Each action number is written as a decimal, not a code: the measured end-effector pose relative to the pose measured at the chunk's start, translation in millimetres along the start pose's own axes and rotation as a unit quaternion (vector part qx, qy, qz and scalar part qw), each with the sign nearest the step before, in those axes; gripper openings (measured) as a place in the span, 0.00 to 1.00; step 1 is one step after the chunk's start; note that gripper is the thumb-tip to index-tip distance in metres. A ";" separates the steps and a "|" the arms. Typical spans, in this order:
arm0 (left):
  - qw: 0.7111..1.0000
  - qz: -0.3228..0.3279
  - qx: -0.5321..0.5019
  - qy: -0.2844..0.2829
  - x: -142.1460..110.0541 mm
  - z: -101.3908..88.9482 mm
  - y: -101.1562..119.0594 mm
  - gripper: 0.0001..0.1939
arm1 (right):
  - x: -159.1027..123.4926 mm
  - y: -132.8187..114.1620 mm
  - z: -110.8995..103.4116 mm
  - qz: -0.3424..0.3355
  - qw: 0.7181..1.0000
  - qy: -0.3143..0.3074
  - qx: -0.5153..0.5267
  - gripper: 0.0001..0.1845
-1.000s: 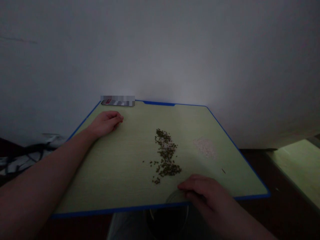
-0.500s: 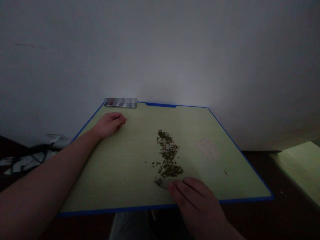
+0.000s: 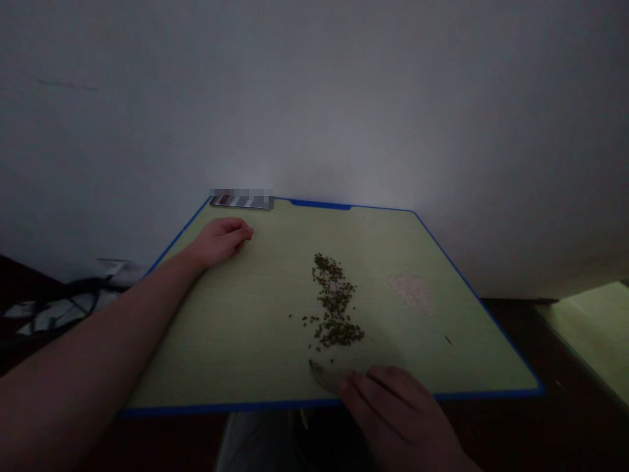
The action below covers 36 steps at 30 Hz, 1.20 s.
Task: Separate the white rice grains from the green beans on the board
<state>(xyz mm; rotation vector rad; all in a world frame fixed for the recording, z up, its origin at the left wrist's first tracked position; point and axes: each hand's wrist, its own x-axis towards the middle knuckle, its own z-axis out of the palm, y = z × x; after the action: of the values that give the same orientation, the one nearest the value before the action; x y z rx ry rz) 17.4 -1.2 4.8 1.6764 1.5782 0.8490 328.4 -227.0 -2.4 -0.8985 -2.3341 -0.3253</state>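
Shifted toward the counter [image 3: 236,341] edge, the right hand [image 3: 393,406] pinches a clear piece [image 3: 325,380] — likely light, slick, best rim-held; left hand [image 3: 223,240] curled.

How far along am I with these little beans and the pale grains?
Partway, I'd judge. Looks done: a pale pile lies apart, right of the beans. In hand: your right hand holds a see-through piece near the table's front edge, with a few dark beans at its tip. Left: the green-brown beans mid-table, with pale bits among them, and several scattered strays.
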 end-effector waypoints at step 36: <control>1.000 -0.014 -0.003 -0.004 2.2 0.1 -4.4 0.10 | -10.4 31.3 -24.1 -0.006 0.995 -0.059 0.081 0.16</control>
<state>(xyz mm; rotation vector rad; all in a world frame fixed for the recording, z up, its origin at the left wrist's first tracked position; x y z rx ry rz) 15.2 1.2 1.0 1.6469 1.5877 0.8307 366.5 -219.5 10.3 -0.8447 -2.4345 -0.0875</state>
